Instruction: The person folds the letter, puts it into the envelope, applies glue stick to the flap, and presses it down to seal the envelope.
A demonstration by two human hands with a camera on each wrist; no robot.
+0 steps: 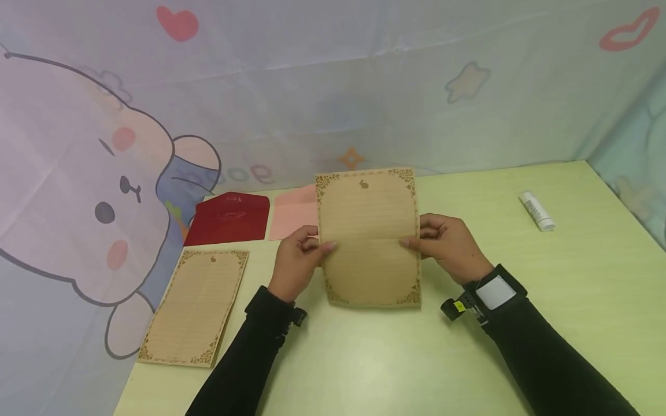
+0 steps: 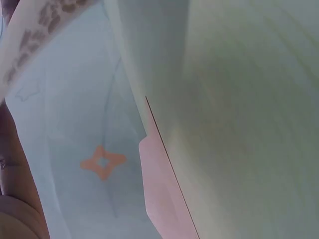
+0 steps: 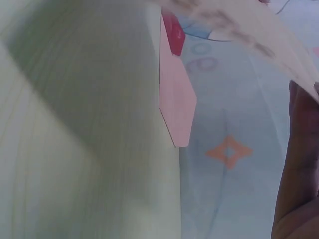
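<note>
A tan sheet of letter paper (image 1: 368,214) with a brown floral border, ruled lines and a small rabbit print is held up over the table. Across its middle runs a crease. My left hand (image 1: 299,260) pinches its left edge, thumb in front and fingers behind. On the opposite edge my right hand (image 1: 451,245) pinches it the same way. Both wrist views catch only a blurred edge of the paper (image 2: 37,37) and part of each hand (image 3: 299,164). Behind the sheet lies a pink envelope (image 1: 293,212), partly covered by it in the head view.
A dark red envelope (image 1: 229,218) lies at the back left, beside the pink one. More matching letter paper (image 1: 195,309) rests at the table's left edge. A white glue stick (image 1: 537,211) lies at the back right. A printed cloth (image 1: 322,86) hangs behind the table (image 1: 364,370).
</note>
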